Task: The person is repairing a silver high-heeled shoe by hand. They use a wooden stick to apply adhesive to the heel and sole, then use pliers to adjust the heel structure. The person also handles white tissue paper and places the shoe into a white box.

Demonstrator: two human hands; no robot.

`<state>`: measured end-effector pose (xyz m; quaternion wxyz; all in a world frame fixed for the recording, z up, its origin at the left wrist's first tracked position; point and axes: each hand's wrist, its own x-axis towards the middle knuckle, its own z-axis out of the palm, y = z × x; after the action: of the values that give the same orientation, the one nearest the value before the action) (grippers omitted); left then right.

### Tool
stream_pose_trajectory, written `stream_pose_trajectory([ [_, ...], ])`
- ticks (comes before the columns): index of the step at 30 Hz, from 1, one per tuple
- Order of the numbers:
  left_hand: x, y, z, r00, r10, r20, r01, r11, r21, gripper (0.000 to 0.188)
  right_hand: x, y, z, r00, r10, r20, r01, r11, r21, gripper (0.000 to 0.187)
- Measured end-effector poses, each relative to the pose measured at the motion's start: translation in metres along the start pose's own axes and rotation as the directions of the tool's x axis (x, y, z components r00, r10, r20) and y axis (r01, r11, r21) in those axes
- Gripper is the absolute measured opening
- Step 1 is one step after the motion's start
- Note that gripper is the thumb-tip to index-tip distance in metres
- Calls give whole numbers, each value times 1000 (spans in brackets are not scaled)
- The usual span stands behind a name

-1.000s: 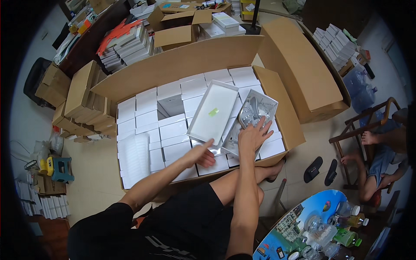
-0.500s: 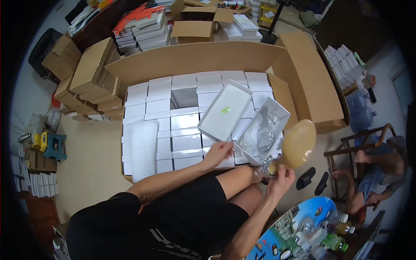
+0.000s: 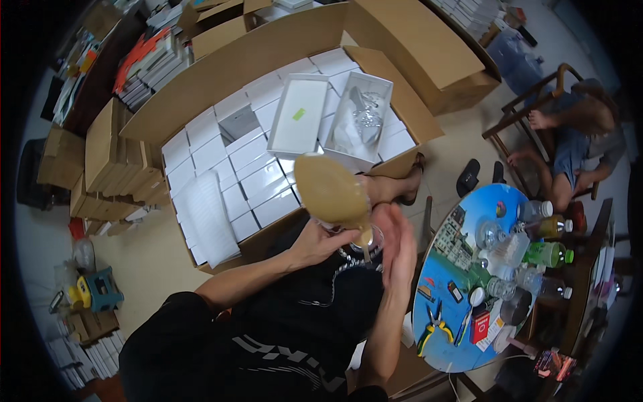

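Tan-soled shoe [image 3: 327,189] pinched in my left hand [image 3: 316,244], right hand [image 3: 396,246] uncurled alongside, handling step I guess, next move wants steadiness.

The carton [image 3: 241,60] is plain brown; inside it, the boxes [image 3: 254,157] are white. Atop the carton, the lid [image 3: 284,139] is white with a lime-green sticker [image 3: 299,114], the foam [image 3: 207,214] white, the boxed shoe [image 3: 368,120] silver. Before the carton, the near shoe [image 3: 328,191] has a tan sole and silver trim. Right of the carton, the worktop [image 3: 462,356] is blue, printed with grey-green scenery. Left of it, the stool [image 3: 106,288] is teal.
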<state>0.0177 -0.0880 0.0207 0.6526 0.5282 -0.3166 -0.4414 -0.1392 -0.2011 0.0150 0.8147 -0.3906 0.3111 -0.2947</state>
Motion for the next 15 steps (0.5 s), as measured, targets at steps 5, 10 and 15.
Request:
stream_pose_trajectory([
  [5, -11, -16, 23, 987, -35, -156, 29, 999, -38, 24, -77, 53, 5, 996, 22, -88, -21, 1000, 15, 51],
  [10, -14, -19, 34, 983, -69, -169, 50, 992, -113, 21, -71, 80, -1, 938, -39, -345, 101, 981, 164, 21],
  [15, -11, -20, 30, 959, -242, -150, 160, 894, -419, 29, -62, 51, 0, 949, 159, -273, -27, 901, 432, 15],
])
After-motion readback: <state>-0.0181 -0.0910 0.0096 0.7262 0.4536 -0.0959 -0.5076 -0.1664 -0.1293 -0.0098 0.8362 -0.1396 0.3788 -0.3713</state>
